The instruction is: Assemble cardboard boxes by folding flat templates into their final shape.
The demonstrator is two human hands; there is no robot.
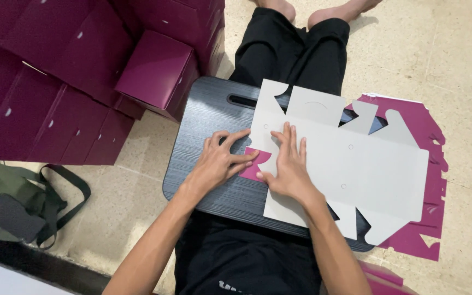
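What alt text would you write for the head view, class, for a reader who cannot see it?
Two bare hands, left hand and right hand, press a magenta flap of a flat grey cardboard box blank on a black lap board. Folded magenta boxes are stacked to the left on the floor.

Stacked magenta boxes [55,65] crowded the lap board's [203,109] left edge; floor [454,65] to the right lay open w/ room.

A home floor workspace: tiled floor [454,71], stacked magenta boxes [55,71].
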